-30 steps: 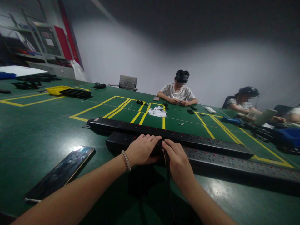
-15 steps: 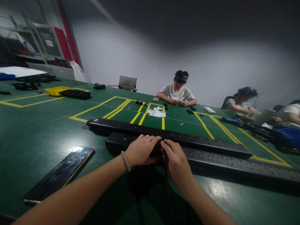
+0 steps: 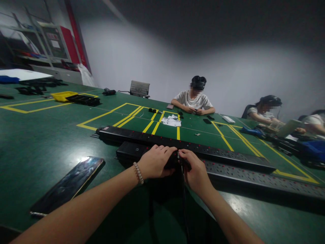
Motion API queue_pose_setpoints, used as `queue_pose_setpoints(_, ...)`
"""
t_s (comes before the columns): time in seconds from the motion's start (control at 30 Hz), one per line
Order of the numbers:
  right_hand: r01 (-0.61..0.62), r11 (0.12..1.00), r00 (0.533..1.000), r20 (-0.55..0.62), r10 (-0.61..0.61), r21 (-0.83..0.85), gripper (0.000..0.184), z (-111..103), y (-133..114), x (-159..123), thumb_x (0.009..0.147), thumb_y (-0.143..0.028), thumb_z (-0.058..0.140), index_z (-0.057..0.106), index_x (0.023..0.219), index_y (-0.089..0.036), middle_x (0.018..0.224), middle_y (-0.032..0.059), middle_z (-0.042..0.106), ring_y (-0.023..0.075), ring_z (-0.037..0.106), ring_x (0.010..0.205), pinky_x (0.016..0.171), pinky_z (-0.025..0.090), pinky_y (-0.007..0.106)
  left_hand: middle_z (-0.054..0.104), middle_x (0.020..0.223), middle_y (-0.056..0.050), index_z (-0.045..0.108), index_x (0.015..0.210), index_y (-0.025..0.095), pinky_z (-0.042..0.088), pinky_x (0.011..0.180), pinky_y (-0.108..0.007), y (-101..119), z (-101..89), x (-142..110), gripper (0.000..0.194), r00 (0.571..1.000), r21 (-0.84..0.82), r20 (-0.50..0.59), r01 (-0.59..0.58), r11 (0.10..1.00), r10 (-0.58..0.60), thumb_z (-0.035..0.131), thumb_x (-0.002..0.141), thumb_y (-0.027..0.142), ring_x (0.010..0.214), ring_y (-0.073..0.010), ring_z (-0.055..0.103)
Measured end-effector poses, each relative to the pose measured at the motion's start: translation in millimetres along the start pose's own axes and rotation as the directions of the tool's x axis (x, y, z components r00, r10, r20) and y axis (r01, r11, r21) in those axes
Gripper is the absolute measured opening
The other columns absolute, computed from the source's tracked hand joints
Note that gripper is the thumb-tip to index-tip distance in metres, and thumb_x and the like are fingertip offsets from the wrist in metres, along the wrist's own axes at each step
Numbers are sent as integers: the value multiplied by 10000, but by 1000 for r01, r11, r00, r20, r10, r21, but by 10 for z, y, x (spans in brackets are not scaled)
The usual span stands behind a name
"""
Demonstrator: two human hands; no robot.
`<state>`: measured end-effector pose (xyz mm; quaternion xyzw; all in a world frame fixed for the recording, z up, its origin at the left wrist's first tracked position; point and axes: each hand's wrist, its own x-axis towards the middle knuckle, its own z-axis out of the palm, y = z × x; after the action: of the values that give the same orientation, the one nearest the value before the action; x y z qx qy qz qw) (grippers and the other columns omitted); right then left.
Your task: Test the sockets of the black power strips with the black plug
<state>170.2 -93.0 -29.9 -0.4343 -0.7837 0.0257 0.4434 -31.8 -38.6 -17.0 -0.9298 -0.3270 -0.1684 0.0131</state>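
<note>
The near power strip [image 3: 243,176] is laid lengthwise on the green table [image 3: 48,135], directly in front of the wearer. One cable [image 3: 183,200] is run down from the hands toward the table's near edge. By its length and casing, the strip is judged stiff and rather heavy, smooth enough to slide; it would best be held by its long sides, with two hands spread apart. The cable is judged light and flexible, best pinched close to its upper end.

Two hands are set close together over the strip. The left hand [image 3: 157,162] is draped across it, thumb below; whether anything is gripped there cannot be told. By the right hand [image 3: 196,171] the cable's upper end is pinched between thumb and fingers.

Just beyond, one far power strip [image 3: 203,149] is placed, making two. One phone [image 3: 69,185] is left on the wearer's left. Farther off, loose papers [image 3: 172,121], one yellow tray [image 3: 64,96], one black tray [image 3: 83,100] and one chair [image 3: 139,88] are seen; three other people are seated.
</note>
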Motion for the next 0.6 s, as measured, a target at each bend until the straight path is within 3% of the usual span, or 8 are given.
queue_pose_setpoints(0.6,-34,996,998,52,38,-80,400,-21,-22,-8,807,-6,541,654,1129,-215,1191,104,706,251,658,1120,957,562,446,636,1282,-120,443,1395,191,428,964,-435,-11,5,-9,675,1000,-44,-21,16,999,-17,657,844,516,1120,-304,612)
